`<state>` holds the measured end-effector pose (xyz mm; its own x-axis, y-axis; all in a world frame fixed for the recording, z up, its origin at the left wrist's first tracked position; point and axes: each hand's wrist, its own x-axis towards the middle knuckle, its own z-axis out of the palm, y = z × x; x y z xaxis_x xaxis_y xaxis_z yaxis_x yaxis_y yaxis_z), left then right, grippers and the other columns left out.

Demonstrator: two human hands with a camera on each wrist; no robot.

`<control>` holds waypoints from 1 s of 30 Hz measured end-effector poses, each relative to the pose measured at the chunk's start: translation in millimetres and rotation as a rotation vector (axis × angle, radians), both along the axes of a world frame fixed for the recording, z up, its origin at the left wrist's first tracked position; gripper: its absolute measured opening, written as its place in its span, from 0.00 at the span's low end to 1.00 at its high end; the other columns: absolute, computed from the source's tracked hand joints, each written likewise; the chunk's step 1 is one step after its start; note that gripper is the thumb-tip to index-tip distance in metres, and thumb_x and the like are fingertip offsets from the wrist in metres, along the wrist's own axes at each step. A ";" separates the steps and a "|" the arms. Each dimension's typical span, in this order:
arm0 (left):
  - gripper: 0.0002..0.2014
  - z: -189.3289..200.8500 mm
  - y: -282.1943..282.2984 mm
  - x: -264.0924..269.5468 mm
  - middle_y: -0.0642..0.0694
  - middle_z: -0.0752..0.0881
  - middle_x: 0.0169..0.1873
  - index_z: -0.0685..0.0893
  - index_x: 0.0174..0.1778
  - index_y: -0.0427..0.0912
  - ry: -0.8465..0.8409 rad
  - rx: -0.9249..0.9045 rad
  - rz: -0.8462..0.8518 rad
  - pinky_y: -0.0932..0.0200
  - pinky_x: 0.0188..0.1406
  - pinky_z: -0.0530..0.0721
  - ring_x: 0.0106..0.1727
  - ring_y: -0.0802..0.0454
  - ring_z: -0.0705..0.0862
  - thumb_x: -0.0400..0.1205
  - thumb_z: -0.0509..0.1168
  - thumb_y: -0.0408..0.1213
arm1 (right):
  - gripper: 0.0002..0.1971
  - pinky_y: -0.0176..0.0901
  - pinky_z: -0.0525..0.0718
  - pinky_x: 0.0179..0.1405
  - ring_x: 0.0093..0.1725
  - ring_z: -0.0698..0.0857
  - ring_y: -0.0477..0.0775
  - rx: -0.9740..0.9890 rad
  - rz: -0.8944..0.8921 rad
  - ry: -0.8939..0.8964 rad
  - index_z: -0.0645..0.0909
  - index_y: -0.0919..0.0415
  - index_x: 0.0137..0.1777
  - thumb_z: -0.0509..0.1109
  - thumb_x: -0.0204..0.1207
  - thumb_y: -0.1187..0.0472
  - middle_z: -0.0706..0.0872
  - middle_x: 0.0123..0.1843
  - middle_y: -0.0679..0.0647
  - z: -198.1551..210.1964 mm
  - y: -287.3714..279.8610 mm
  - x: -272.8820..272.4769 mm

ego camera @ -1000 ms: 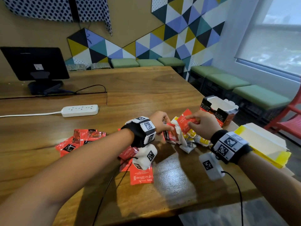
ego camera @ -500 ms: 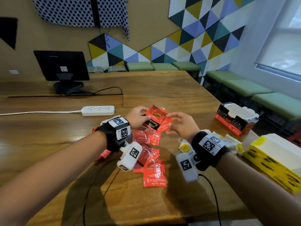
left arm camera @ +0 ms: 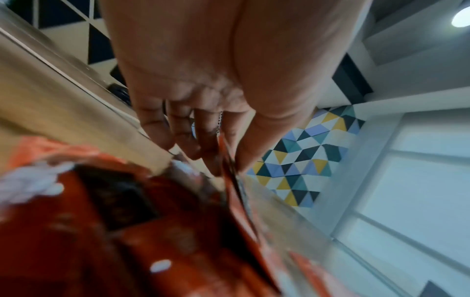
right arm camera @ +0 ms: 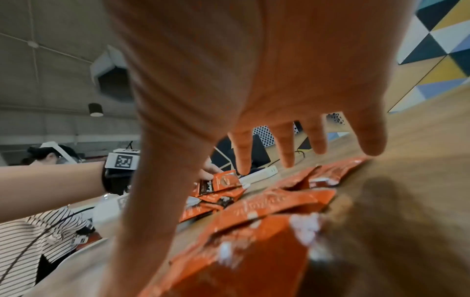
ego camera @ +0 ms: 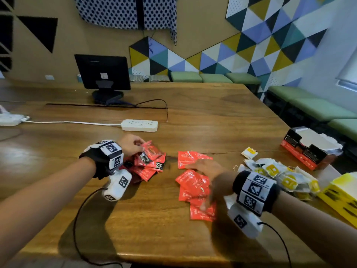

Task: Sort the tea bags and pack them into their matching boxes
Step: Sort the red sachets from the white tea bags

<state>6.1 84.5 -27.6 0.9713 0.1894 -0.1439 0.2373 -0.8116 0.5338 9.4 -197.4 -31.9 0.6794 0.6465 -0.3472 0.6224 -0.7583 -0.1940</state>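
- The left hand point(ego camera: 131, 145) is reached forward over the wooden table point(ego camera: 212, 117); its thumb and fingers are pinched on a red foil tea sachet with a black label point(ego camera: 149, 152), held tilted above a heap of like red sachets point(ego camera: 148, 167).
- In the left wrist view the sachet edge point(left arm camera: 230, 170) is seen clamped between thumb and fingertips point(left arm camera: 211, 158); the picture is blurred.
- The right hand point(ego camera: 206, 171) is laid palm down, fingers spread and straight point(right arm camera: 287, 144), over a second scatter of plain red sachets point(ego camera: 191, 182); contact seems likely but cannot be confirmed.
- "for you" is read on one sachet point(ego camera: 186, 157); other print is too blurred to read.
- White tea bags with yellow tags point(ego camera: 278, 175) are heaped just right of the right wrist.
- An open red-and-black carton point(ego camera: 307, 149) stands at the far right; a yellow carton point(ego camera: 340, 196) lies nearer, at the table edge.
- A white power strip point(ego camera: 139, 125) and a black monitor point(ego camera: 102, 72) are noted behind.
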 end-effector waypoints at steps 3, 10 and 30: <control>0.22 -16.2 16.2 -1.1 0.41 0.73 0.73 0.75 0.70 0.51 0.105 0.281 0.033 0.49 0.75 0.62 0.74 0.43 0.68 0.80 0.64 0.46 | 0.65 0.71 0.52 0.79 0.83 0.42 0.65 -0.098 0.067 0.018 0.42 0.39 0.80 0.85 0.49 0.45 0.41 0.85 0.54 -10.7 -7.4 -0.3; 0.29 -27.9 1.7 -2.1 0.38 0.59 0.80 0.57 0.81 0.49 0.190 0.034 -0.041 0.45 0.80 0.61 0.80 0.40 0.62 0.84 0.56 0.47 | 0.71 0.74 0.41 0.78 0.81 0.32 0.65 -0.128 -0.040 0.036 0.31 0.32 0.76 0.85 0.45 0.41 0.30 0.83 0.51 -26.6 12.4 23.5; 0.23 11.5 -7.2 -65.9 0.43 0.84 0.53 0.69 0.69 0.46 0.263 0.259 -0.057 0.58 0.45 0.82 0.49 0.47 0.83 0.82 0.56 0.55 | 0.57 0.54 0.55 0.82 0.83 0.52 0.54 0.195 -0.013 0.211 0.46 0.49 0.82 0.78 0.60 0.39 0.48 0.85 0.53 0.9 62.0 5.4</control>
<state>-59.8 77.3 -16.1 0.9177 0.1984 -0.3441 0.2891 -0.9278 0.2359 14.8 -135.4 -31.0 0.6142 0.7067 -0.3512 0.5435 -0.7014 -0.4611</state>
